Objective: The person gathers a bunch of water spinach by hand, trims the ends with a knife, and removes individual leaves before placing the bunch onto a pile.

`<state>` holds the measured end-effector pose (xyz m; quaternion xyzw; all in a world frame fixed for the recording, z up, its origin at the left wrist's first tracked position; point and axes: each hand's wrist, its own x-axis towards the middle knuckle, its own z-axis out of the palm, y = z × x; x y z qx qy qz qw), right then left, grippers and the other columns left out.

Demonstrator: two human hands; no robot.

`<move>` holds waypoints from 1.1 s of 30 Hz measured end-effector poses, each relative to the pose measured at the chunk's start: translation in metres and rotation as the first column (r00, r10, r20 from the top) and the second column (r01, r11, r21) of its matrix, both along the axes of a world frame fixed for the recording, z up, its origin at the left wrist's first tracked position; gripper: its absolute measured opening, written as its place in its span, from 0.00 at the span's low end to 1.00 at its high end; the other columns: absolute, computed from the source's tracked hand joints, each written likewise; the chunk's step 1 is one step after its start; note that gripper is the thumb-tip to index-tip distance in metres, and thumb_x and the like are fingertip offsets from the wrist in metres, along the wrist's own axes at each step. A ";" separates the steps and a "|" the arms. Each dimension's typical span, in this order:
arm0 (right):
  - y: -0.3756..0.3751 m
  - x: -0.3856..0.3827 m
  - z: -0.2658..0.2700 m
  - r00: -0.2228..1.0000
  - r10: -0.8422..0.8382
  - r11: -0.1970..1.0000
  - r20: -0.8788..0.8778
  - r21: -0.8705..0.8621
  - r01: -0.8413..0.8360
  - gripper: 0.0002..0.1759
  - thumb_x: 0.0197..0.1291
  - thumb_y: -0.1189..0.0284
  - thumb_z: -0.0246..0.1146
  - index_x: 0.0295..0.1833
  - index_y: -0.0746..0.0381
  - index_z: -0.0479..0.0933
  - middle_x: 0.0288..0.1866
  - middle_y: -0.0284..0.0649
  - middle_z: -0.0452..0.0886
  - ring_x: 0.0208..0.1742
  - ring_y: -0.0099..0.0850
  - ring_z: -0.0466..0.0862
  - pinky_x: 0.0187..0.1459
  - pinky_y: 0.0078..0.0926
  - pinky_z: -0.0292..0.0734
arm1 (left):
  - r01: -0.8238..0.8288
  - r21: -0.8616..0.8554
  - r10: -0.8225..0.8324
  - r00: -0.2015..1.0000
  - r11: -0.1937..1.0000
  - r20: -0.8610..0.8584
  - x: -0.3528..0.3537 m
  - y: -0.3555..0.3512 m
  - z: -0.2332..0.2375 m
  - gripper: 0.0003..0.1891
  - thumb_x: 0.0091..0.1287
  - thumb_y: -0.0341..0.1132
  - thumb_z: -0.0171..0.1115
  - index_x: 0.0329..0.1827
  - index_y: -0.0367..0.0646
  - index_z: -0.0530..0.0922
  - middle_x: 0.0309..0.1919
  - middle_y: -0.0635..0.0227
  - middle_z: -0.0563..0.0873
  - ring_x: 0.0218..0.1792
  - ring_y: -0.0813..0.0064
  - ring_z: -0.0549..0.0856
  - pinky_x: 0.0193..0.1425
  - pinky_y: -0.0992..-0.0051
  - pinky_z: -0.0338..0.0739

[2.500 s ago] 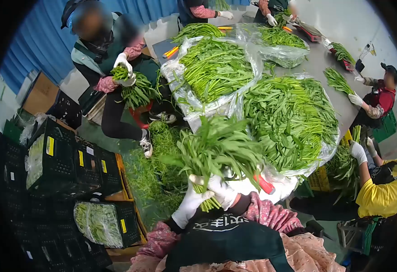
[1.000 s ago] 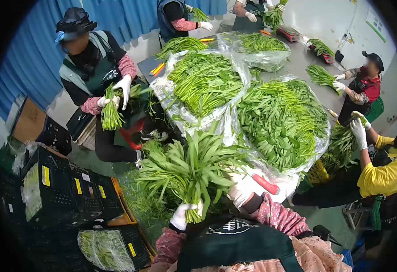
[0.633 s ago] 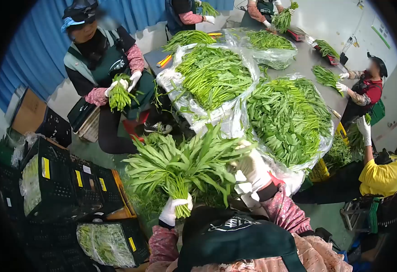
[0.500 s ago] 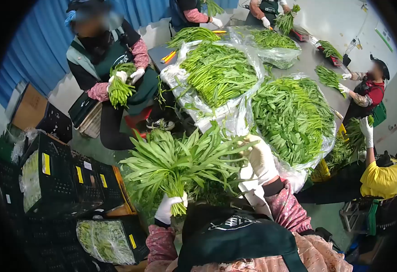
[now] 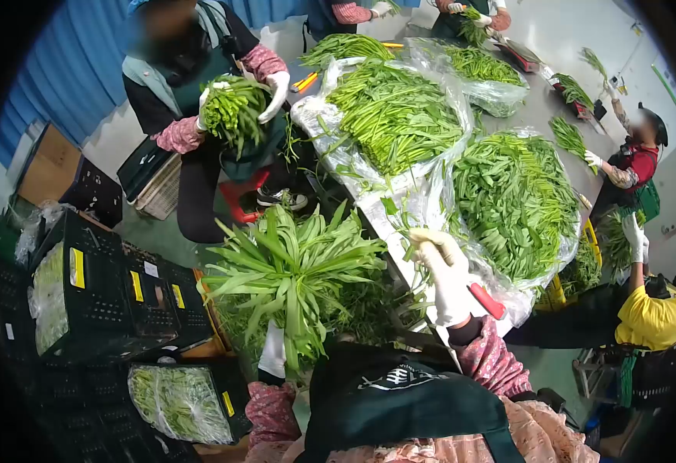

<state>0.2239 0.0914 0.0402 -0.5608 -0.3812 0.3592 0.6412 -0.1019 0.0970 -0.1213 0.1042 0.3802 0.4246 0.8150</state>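
Evidently mid-gathering: left hand (image 5: 274,351) is clenched on the bunch of greens (image 5: 291,266), held low beside the counter (image 5: 535,112). Right hand (image 5: 446,278) is at the pile (image 5: 515,201), its grip unclear. Next probably calls for pinching a few loose stalks.

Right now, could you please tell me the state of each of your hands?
Left hand: closed on the bunch of long green leafy stalks.
Right hand: raised at the clear plastic sheet; grip cannot be told.

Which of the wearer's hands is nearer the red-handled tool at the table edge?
Right. The right hand lies just beside the red-handled tool; the left hand grips a bunch of greens farther away.
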 end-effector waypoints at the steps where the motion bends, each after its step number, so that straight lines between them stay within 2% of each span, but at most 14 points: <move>1: 0.000 -0.006 0.006 0.968 0.034 0.997 0.247 0.057 -0.049 0.16 0.65 0.74 0.66 0.57 0.65 0.80 0.50 0.36 0.83 0.44 0.21 0.80 0.50 0.21 0.75 | -0.032 -0.039 0.033 0.999 0.999 0.022 0.001 0.000 0.003 0.25 0.73 0.40 0.60 0.68 0.37 0.71 0.49 0.56 0.84 0.42 0.66 0.85 0.47 0.66 0.82; 2: -0.001 -0.015 0.020 0.918 0.071 0.991 0.390 0.074 -0.108 0.18 0.63 0.73 0.68 0.57 0.65 0.80 0.50 0.38 0.83 0.45 0.25 0.81 0.51 0.23 0.76 | -0.056 -0.055 0.058 0.998 0.997 0.039 0.001 0.000 0.001 0.25 0.73 0.41 0.60 0.68 0.36 0.71 0.50 0.55 0.84 0.43 0.66 0.85 0.48 0.66 0.82; 3: 0.001 -0.023 0.032 0.846 0.100 0.982 0.524 0.082 -0.167 0.20 0.61 0.71 0.71 0.57 0.64 0.80 0.51 0.39 0.82 0.46 0.29 0.81 0.52 0.25 0.76 | -0.017 -0.005 0.018 0.997 1.000 0.077 -0.013 -0.002 -0.041 0.25 0.75 0.43 0.58 0.69 0.37 0.70 0.51 0.55 0.83 0.45 0.66 0.85 0.50 0.65 0.82; 5: 0.017 -0.025 0.019 0.626 0.085 0.942 0.775 0.143 -0.305 0.25 0.56 0.67 0.74 0.59 0.63 0.80 0.52 0.44 0.82 0.50 0.38 0.82 0.54 0.32 0.76 | 0.127 0.284 -0.135 0.991 0.950 0.011 -0.038 0.004 -0.135 0.26 0.77 0.46 0.54 0.71 0.39 0.69 0.56 0.57 0.82 0.52 0.63 0.84 0.57 0.61 0.81; 6: 0.018 -0.035 0.021 0.587 0.084 0.969 0.805 0.071 -0.236 0.26 0.52 0.65 0.76 0.58 0.60 0.81 0.55 0.46 0.81 0.53 0.47 0.80 0.57 0.41 0.75 | 0.126 0.276 -0.151 0.986 0.953 0.070 -0.040 0.003 -0.146 0.26 0.77 0.46 0.54 0.71 0.39 0.69 0.57 0.57 0.82 0.52 0.63 0.84 0.58 0.61 0.80; 9: 0.014 -0.057 0.033 0.440 -0.117 0.976 0.891 0.185 -0.116 0.32 0.44 0.67 0.81 0.58 0.58 0.82 0.62 0.44 0.77 0.63 0.45 0.75 0.63 0.41 0.73 | 0.129 0.153 -0.165 0.953 0.980 0.253 -0.028 0.004 -0.106 0.26 0.78 0.47 0.54 0.72 0.40 0.69 0.59 0.58 0.82 0.55 0.63 0.83 0.61 0.60 0.80; 13: 0.020 -0.052 0.014 0.281 -0.265 0.880 0.922 0.351 -0.320 0.32 0.38 0.67 0.82 0.54 0.55 0.83 0.64 0.41 0.76 0.67 0.49 0.71 0.63 0.45 0.72 | 0.161 0.082 -0.181 0.881 0.984 0.438 -0.022 0.003 -0.077 0.27 0.78 0.49 0.54 0.72 0.41 0.70 0.62 0.60 0.81 0.58 0.63 0.83 0.64 0.59 0.79; 14: 0.023 -0.056 0.016 0.267 -0.267 0.894 0.926 0.341 -0.289 0.25 0.40 0.66 0.78 0.49 0.52 0.83 0.60 0.39 0.79 0.62 0.45 0.76 0.59 0.46 0.72 | 0.172 0.088 -0.193 0.868 0.981 0.457 -0.022 0.004 -0.078 0.27 0.78 0.49 0.54 0.72 0.41 0.70 0.63 0.60 0.81 0.59 0.63 0.83 0.65 0.58 0.79; 16: 0.028 -0.060 0.016 0.219 -0.214 0.943 0.952 0.260 -0.207 0.25 0.39 0.66 0.78 0.48 0.51 0.83 0.60 0.39 0.80 0.63 0.45 0.75 0.59 0.46 0.71 | 0.226 0.190 -0.277 0.908 0.955 0.315 -0.026 0.008 -0.099 0.28 0.78 0.50 0.53 0.73 0.41 0.69 0.63 0.60 0.81 0.60 0.65 0.83 0.66 0.61 0.79; 18: 0.034 -0.063 0.011 0.220 -0.199 0.961 0.955 0.234 -0.147 0.21 0.41 0.68 0.76 0.45 0.51 0.83 0.59 0.38 0.80 0.65 0.45 0.74 0.61 0.47 0.70 | 0.145 0.168 -0.189 0.940 0.975 0.285 -0.043 -0.001 -0.179 0.29 0.78 0.51 0.53 0.74 0.41 0.68 0.64 0.60 0.80 0.61 0.65 0.82 0.66 0.62 0.79; 21: 0.039 -0.056 0.004 0.136 -0.214 0.945 0.967 0.241 -0.224 0.16 0.43 0.70 0.73 0.41 0.53 0.82 0.59 0.36 0.80 0.67 0.45 0.73 0.63 0.48 0.69 | 0.150 0.114 -0.175 0.951 0.982 0.254 -0.042 0.000 -0.169 0.32 0.77 0.53 0.54 0.76 0.40 0.65 0.67 0.59 0.77 0.65 0.65 0.79 0.67 0.62 0.79; 26: 0.035 -0.055 0.012 0.130 -0.119 0.946 0.984 0.153 -0.287 0.11 0.47 0.73 0.70 0.39 0.54 0.83 0.64 0.34 0.80 0.69 0.44 0.72 0.67 0.51 0.65 | 0.131 0.094 -0.151 0.955 0.987 0.255 -0.021 0.000 -0.075 0.33 0.77 0.54 0.53 0.75 0.39 0.65 0.67 0.58 0.78 0.64 0.65 0.80 0.66 0.62 0.79; 32: 0.028 -0.050 0.013 0.102 0.053 0.937 0.993 -0.014 -0.350 0.08 0.51 0.73 0.67 0.39 0.58 0.83 0.66 0.35 0.78 0.69 0.45 0.72 0.67 0.49 0.63 | 0.138 0.125 -0.160 0.968 0.983 0.191 -0.012 -0.005 -0.013 0.34 0.77 0.56 0.52 0.75 0.36 0.65 0.66 0.57 0.78 0.63 0.66 0.81 0.65 0.62 0.80; 33: 0.027 -0.049 0.002 0.277 0.160 0.922 0.947 -0.043 -0.385 0.07 0.52 0.73 0.67 0.38 0.59 0.83 0.66 0.35 0.79 0.69 0.45 0.72 0.68 0.48 0.63 | 0.142 0.128 -0.164 0.970 0.982 0.180 -0.011 -0.007 -0.003 0.35 0.77 0.56 0.52 0.74 0.36 0.65 0.66 0.56 0.78 0.63 0.66 0.81 0.65 0.62 0.80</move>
